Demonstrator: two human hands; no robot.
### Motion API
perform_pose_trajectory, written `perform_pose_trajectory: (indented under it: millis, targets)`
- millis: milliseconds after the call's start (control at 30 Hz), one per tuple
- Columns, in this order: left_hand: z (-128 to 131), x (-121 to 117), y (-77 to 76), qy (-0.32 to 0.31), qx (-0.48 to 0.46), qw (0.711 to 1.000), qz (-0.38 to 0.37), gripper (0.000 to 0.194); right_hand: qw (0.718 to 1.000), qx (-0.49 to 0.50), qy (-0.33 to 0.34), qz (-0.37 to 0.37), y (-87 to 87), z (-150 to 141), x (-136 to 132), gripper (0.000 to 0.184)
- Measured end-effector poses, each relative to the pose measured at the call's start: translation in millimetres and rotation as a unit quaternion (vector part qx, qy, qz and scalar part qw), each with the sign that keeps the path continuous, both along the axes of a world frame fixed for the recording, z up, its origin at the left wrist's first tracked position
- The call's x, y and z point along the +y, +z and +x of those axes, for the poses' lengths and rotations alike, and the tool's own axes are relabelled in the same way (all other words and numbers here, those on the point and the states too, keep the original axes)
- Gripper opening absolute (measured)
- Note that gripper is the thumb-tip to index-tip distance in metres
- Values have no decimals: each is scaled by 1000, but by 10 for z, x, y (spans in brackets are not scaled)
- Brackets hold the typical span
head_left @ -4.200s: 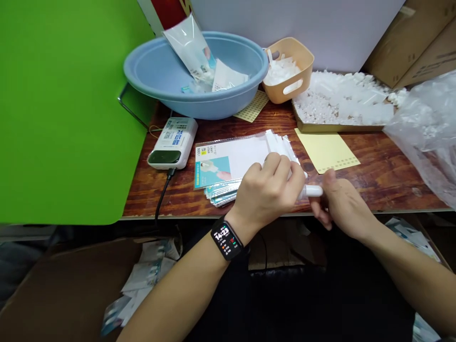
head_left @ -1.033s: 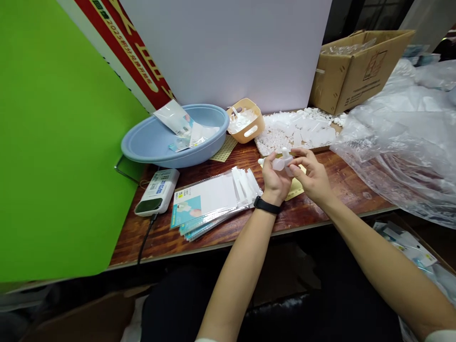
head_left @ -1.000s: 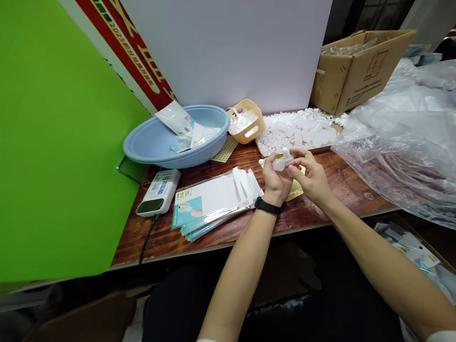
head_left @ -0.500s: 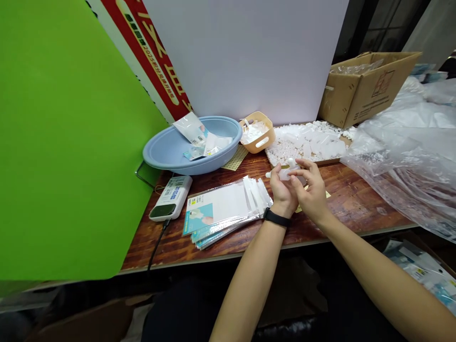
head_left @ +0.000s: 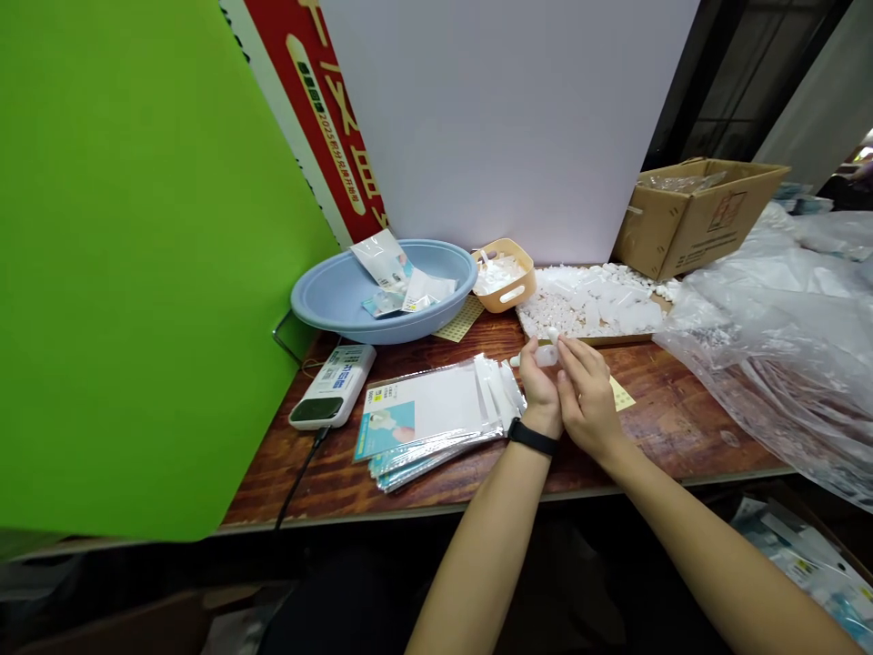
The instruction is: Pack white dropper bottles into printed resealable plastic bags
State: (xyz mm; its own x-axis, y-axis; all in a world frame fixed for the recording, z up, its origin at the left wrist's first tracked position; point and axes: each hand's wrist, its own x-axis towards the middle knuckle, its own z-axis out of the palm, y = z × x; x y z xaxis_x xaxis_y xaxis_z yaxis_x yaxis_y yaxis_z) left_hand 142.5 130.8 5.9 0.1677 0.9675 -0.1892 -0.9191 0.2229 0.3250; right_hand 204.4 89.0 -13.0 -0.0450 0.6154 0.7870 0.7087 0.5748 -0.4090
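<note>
Wooden desk [head_left: 688, 428] carries everything. Crumpled clear plastic sheeting [head_left: 770, 364] at right, cardboard box [head_left: 696, 218] behind it. Blue plastic basin [head_left: 341, 314] at back, loose printed packets inside. Tray of white plastic pieces [head_left: 587, 305] beside basin. Stack of printed packets [head_left: 423, 423] near desk's front edge, just left of hands. Left hand [head_left: 540, 391] and right hand [head_left: 587, 400] close together — fingers of both closed on small white plastic piece [head_left: 546, 356], held above desk just in front of tray.

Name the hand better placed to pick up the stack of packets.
Left, probably: the left hand sits beside the stack of packets, and the right hand is farther off. Both hands are on the white plastic part.
</note>
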Motion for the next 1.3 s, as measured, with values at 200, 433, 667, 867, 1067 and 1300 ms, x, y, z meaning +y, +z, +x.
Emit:
perform_pose_trajectory:
  millis: [200, 433, 667, 867, 1067, 1300]
  targets:
    - [-27, 12, 4, 19, -10, 1000, -13, 23, 999, -51, 7, 16, -7, 48, 11, 44]
    - [-32, 35, 0, -27, -18, 999, -10, 26, 993, -114, -20, -5, 31, 15, 23, 36]
    - [-57, 52, 17, -29, 0, 1000, 8, 37, 992, 83, 70, -69, 128, 262, -62, 22]
    - [-56, 24, 73, -41, 61, 994, 81, 18, 933, 314, -47, -171, 65, 344, 10, 25]
    - [159, -234, 109, 14, 171, 969, 179, 27, 886, 421, -16, -193, 44, 162, 70, 37]
    - [270, -337, 92, 51, 274, 920, 275, 45, 840, 528, 2, -123, 229, 60, 45, 44]
